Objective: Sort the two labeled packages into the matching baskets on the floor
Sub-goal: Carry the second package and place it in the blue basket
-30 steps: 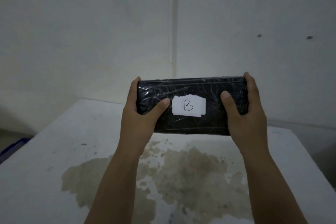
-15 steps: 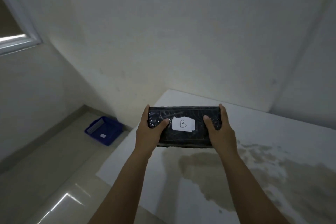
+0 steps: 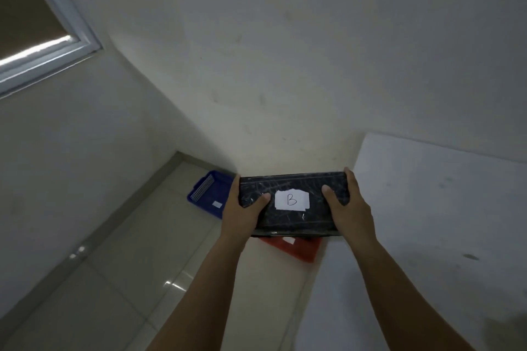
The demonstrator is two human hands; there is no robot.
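Observation:
I hold a black plastic-wrapped package (image 3: pixel 296 218) with a white label marked "B" on its face. My left hand (image 3: pixel 242 211) grips its left end and my right hand (image 3: pixel 349 208) grips its right end, thumbs on the front. The package hangs in the air over the floor, left of the table edge. Beyond it on the floor sits a blue basket (image 3: pixel 209 194) with a small white label. Directly under the package lies a red basket (image 3: pixel 296 251), mostly hidden, with a bit of white label showing. No second package is in view.
A white table (image 3: pixel 427 236) with dark specks fills the right side. Glossy floor tiles (image 3: pixel 128 279) spread to the left. White walls meet in the corner behind the baskets, and a window frame (image 3: pixel 57 45) sits high on the left wall.
My view has swung left, away from the stained table. The package, still in both hands, has moved off the table to above the floor. The red basket has come into view beneath it.

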